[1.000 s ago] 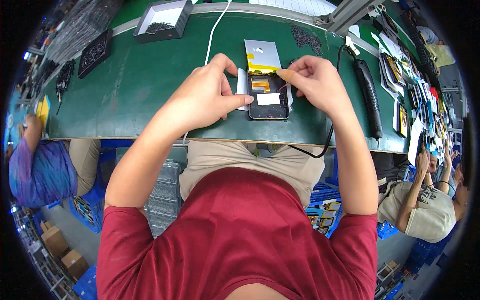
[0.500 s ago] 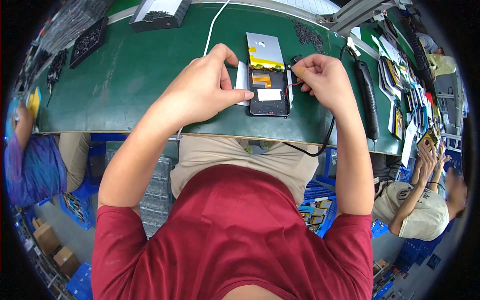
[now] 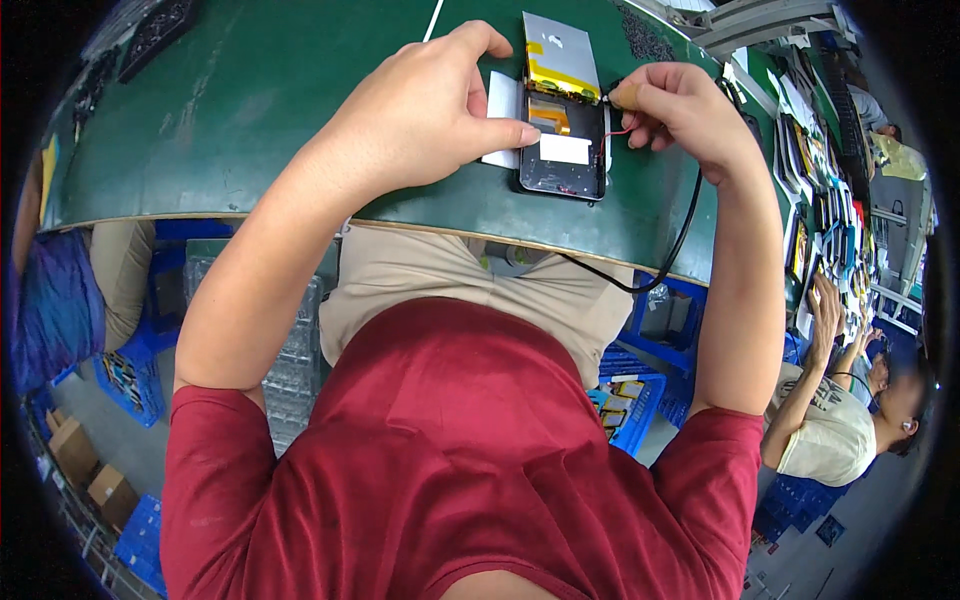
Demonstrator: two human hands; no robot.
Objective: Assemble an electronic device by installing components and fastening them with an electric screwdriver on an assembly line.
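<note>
A black flat device [image 3: 565, 150] lies on the green table [image 3: 250, 110], with a white label and an orange flex strip on it. A silver flat battery pack [image 3: 558, 45] with yellow tape lies just beyond it. My left hand [image 3: 420, 110] rests on the device's left edge, the thumb on a white paper piece [image 3: 500, 105], the fingertip on the device. My right hand [image 3: 675, 105] pinches a small part with thin red wire at the device's upper right corner. A black cable [image 3: 685, 230] runs from under that hand over the table's edge.
A person in a white shirt [image 3: 830, 440] sits at the right beside a row of flat devices [image 3: 830, 200]. Another person in blue [image 3: 50, 300] sits at the left. Blue crates [image 3: 630, 400] stand below the table. A white cable [image 3: 433, 15] runs away at the top.
The view has tilted downward, so the table and device sit nearer the top. My right hand has shifted to the device's upper right corner and now pinches the wire there.
</note>
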